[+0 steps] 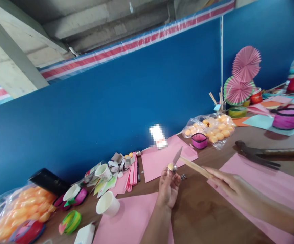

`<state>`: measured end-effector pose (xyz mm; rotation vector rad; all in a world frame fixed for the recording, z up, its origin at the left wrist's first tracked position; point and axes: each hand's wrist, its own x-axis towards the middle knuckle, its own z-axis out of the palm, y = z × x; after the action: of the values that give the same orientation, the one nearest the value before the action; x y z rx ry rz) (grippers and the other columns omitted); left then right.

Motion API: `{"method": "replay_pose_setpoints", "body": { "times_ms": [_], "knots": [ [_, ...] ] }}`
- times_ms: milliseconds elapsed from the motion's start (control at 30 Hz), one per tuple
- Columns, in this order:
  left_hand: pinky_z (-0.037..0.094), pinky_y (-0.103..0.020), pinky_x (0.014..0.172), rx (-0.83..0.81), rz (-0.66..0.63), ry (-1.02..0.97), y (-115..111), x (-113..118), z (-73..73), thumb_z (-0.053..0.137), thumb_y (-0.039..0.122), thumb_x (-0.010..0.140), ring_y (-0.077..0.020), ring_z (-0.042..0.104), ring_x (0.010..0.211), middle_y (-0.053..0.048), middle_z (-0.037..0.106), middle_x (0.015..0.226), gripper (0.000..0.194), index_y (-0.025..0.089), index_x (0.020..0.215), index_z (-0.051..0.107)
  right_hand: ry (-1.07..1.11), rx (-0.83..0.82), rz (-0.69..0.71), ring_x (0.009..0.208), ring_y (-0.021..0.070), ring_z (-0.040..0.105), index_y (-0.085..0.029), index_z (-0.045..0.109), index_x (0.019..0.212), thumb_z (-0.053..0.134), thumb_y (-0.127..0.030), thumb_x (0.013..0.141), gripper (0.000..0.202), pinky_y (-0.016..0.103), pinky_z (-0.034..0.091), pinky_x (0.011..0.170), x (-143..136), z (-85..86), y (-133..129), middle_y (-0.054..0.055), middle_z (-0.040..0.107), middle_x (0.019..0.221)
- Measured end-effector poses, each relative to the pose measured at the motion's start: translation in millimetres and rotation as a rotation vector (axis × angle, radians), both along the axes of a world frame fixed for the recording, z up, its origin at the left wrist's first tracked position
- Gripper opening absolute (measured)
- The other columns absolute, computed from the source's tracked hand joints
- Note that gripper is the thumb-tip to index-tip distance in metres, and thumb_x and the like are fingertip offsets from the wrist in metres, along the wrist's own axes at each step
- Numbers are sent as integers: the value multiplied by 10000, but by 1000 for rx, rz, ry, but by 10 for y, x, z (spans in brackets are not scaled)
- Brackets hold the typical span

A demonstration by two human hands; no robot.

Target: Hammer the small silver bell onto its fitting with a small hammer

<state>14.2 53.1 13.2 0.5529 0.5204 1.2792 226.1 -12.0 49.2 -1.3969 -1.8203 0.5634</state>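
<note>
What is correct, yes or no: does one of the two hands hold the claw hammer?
No, the claw hammer lies on the table, while the right hand holds a pale wooden stick and the left a small ball.

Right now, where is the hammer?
In the head view, the hammer lies at the right on the brown table, between the magenta container and the pink sheet by the right hand.
</note>
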Motion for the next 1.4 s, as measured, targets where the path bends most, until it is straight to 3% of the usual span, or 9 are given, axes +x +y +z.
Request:
{"method": "replay_pose_setpoints", "body": {
  "times_ms": [233, 367, 500, 667, 833, 967, 1133, 1267, 1400],
  "knots": [
    [482, -221, 697, -46, -10, -10, 6, -9, -22, 650, 252, 724, -88, 586, 688, -23, 620, 789, 191, 168, 892, 616, 7, -29, -41, 690, 173, 635, -220, 488, 1201, 337, -404, 874, 405, 251, 515, 638, 23, 37, 22, 29, 675, 790],
    [481, -235, 695, -32, -54, -49, 0, -9, -8, 628, 279, 743, -90, 569, 687, -23, 607, 820, 234, 185, 955, 606, 8, -52, 28, 708, 176, 631, -227, 505, 1178, 341, -413, 870, 396, 246, 512, 626, 17, 26, 21, 29, 669, 792],
    [477, -220, 665, -46, -65, -71, -11, -2, 20, 614, 303, 751, -80, 535, 656, -28, 587, 825, 267, 186, 990, 601, 29, -43, -39, 626, 165, 622, -222, 496, 1189, 325, -413, 873, 408, 229, 503, 542, 10, 48, 4, 23, 662, 733],
    [467, -210, 604, -50, -95, -72, -20, 2, 31, 586, 337, 765, -70, 489, 600, -62, 581, 891, 305, 173, 1022, 595, 23, -8, 7, 601, 162, 618, -231, 548, 1139, 361, -420, 853, 391, 218, 497, 521, 32, 35, 18, 18, 663, 708],
    [450, -200, 570, -31, -146, -72, -15, 0, 12, 566, 313, 781, -69, 463, 581, -73, 581, 883, 305, 164, 1046, 592, 39, -78, -36, 587, 161, 620, -215, 498, 1195, 332, -406, 870, 412, 223, 496, 491, 56, 1, 17, 16, 668, 727],
    [439, -192, 543, -59, -150, -73, 2, -7, -9, 531, 316, 805, -64, 453, 566, -84, 582, 879, 294, 139, 1028, 604, -44, -49, 5, 842, 191, 629, -236, 517, 1171, 356, -371, 871, 367, 259, 508, 712, 107, 9, 27, 31, 667, 974],
    [464, -202, 584, -98, -60, -60, 24, -17, -5, 580, 249, 773, -67, 492, 589, -72, 587, 904, 323, 180, 1088, 582, -286, 86, -170, 939, 214, 593, -258, 442, 1247, 330, -346, 880, 394, 325, 479, 769, 334, -21, 154, 42, 594, 1139],
    [477, -209, 586, -124, -55, -61, 44, -24, -23, 569, 261, 782, -76, 517, 600, -64, 598, 887, 334, 193, 1110, 571, -520, 156, -189, 872, 210, 595, -274, 411, 1278, 312, -293, 879, 411, 339, 468, 728, 532, -98, 267, 60, 600, 1071],
    [483, -212, 578, -138, -35, -72, 61, -35, -57, 544, 245, 801, -82, 526, 599, -69, 609, 862, 324, 177, 1117, 565, -648, 110, -222, 848, 216, 571, -278, 455, 1250, 326, -220, 854, 421, 344, 455, 710, 612, -162, 345, 71, 596, 942]
  ]
}}
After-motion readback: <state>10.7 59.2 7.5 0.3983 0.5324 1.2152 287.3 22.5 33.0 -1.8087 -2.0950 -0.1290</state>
